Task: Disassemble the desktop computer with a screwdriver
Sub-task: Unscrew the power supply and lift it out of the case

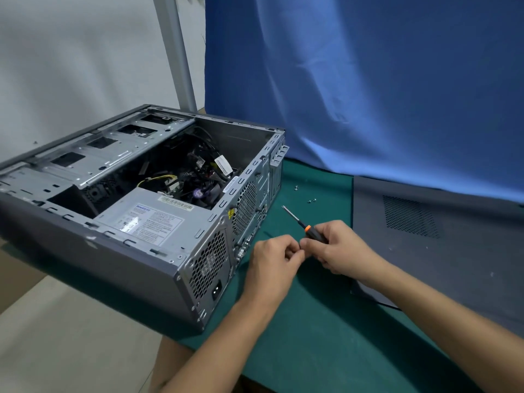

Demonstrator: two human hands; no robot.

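Looking down from my head, I am seeing the desktop computer (136, 211) lying on its side on the green mat (312, 321), its open side facing up and its rear grilles turned towards me. The power supply (153, 219) is sitting in the near corner of the case, with cables bunched behind it.

Just beside the back of the case, I am gripping the screwdriver (304, 225) in my right hand (340, 248). My fingers are wrapping round the black handle below its orange collar, and the shaft is pointing up and away to the left, clear of the case. My left hand (276, 259) is curling its fingers in against the butt of that handle (whether it is pinching the handle or some small part there, I cannot tell).

A few loose screws (312, 200) are lying on the mat beyond the tip. The grey side panel (425, 236) is resting flat to my right, under the hanging blue cloth (368, 80).
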